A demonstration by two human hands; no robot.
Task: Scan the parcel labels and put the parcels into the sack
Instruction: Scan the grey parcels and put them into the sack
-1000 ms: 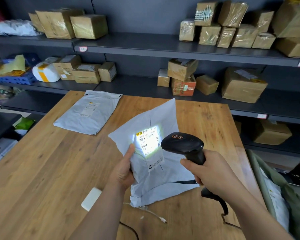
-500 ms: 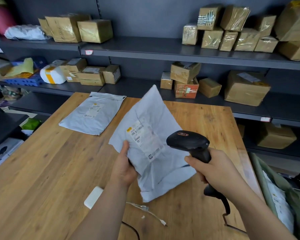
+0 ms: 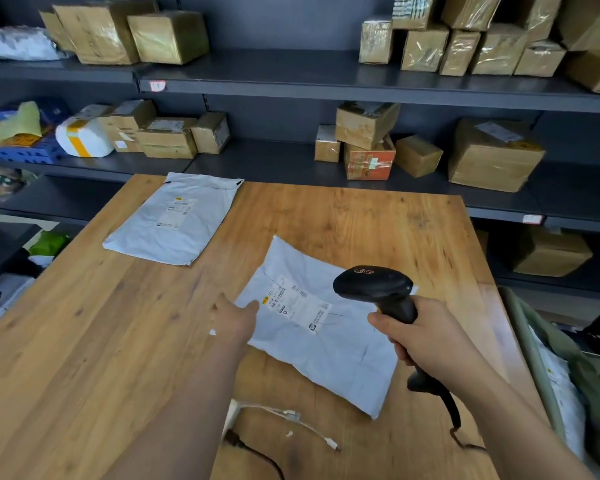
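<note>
Grey parcel lies flat on the table, label up for reading, left hand flat-fingered at its left edge (too blurry to call contact), right hand wrapped round the scanner just above it, sack gaping handily off to the right.

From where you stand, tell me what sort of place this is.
Probably a courier parcel depot: dark metal shelves hold taped brown cardboard boxes, labelled grey plastic mailers lie on the wooden table, and the right hand grips a black handheld barcode scanner.
</note>
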